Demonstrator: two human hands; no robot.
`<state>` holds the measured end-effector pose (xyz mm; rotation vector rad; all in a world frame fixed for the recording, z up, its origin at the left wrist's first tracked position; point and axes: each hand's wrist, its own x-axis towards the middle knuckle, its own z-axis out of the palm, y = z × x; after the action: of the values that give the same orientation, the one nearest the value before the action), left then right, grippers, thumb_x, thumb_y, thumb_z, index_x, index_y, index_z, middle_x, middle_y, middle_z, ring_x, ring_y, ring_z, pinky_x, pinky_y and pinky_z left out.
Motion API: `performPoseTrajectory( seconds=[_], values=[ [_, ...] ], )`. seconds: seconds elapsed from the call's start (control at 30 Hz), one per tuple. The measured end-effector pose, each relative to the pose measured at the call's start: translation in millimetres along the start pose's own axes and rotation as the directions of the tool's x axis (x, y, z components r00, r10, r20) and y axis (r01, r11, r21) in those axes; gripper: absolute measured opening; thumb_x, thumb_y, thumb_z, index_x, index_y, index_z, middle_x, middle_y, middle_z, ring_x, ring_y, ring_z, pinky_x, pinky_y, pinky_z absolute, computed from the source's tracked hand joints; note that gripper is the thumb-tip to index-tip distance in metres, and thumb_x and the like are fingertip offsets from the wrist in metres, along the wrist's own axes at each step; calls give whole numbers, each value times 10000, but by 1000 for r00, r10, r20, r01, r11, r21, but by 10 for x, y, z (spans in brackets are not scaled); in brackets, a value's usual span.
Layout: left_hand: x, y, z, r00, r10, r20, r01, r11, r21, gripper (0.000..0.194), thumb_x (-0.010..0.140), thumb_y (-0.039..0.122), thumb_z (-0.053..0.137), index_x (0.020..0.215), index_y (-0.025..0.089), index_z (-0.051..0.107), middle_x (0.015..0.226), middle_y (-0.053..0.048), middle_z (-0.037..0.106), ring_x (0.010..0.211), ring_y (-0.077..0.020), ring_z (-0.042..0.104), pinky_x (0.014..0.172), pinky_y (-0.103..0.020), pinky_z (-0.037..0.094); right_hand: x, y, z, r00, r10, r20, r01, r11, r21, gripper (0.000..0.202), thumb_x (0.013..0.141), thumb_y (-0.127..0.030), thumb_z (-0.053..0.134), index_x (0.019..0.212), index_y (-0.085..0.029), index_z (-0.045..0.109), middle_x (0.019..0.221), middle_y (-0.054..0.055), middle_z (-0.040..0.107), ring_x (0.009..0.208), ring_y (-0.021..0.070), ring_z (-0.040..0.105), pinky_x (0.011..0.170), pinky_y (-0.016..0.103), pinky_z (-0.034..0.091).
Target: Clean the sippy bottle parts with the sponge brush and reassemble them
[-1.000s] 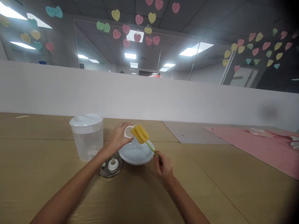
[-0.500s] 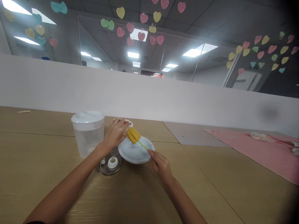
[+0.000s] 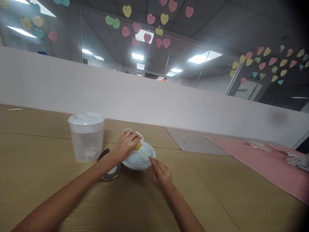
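My left hand is closed around something pale that its fingers mostly hide, above the left part of a white bowl. Just a bit of a yellow sponge brush shows beside those fingers. Its thin green handle slants down to the right, and my right hand pinches the end of it over the bowl's right edge. Behind my left hand a white curved piece is partly visible. A round metal tray with a white ring-shaped part sits left of the bowl, partly covered by my left forearm.
A clear plastic bucket with a white lid stands at the left. Pink cloth with crumpled plastic lies at the right, over a grey sheet. A white low wall runs behind the table.
The yellow brush head, fully in sight before, is now mostly hidden at my left hand. My left hand has shifted right relative to the bowl, closer to my right hand. The view has turned slightly.
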<state>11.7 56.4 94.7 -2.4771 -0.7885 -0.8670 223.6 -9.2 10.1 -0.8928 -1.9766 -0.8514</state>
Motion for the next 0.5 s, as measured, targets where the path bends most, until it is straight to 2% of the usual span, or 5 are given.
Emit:
performPoseTrajectory(
  seconds=[0.13, 0.2, 0.4, 0.5],
  values=[
    [6, 107, 22, 996, 83, 42, -82, 996, -22, 486, 688, -1, 489, 1133, 191, 527, 1104, -57, 581, 986, -231, 465, 840, -372, 343, -25, -27, 35, 1000, -6, 15, 6, 1000, -7, 617, 861, -8, 392, 1447, -163, 276, 955, 110, 698, 795, 156, 677, 632, 226, 548],
    [15, 80, 18, 997, 74, 36, -73, 997, -22, 488, 685, 7, 500, 1134, 196, 529, 1107, -56, 581, 996, -230, 471, 849, -369, 345, -28, -38, 43, 1000, -6, 2, 6, 1000, -1, 626, 859, -5, 397, 1451, -164, 266, 955, 113, 697, 793, 154, 675, 628, 225, 543],
    [-7, -302, 12, 994, -98, -55, 101, 994, 42, 456, 704, 56, 525, 1125, 224, 573, 1118, -80, 594, 1022, -262, 495, 806, -392, 370, -29, -63, 36, 1000, 4, -23, -2, 997, 71, 605, 868, -35, 384, 1449, -162, 274, 976, 116, 693, 806, 159, 675, 644, 244, 544],
    [-52, -491, 44, 983, -151, -101, 160, 984, 84, 453, 721, 55, 513, 1136, 220, 583, 1152, -103, 591, 1038, -287, 500, 833, -431, 368, -52, -15, 12, 998, 57, -42, -51, 991, 127, 533, 874, -64, 381, 1395, -177, 393, 883, 94, 700, 735, 155, 670, 629, 252, 539]
  ],
)
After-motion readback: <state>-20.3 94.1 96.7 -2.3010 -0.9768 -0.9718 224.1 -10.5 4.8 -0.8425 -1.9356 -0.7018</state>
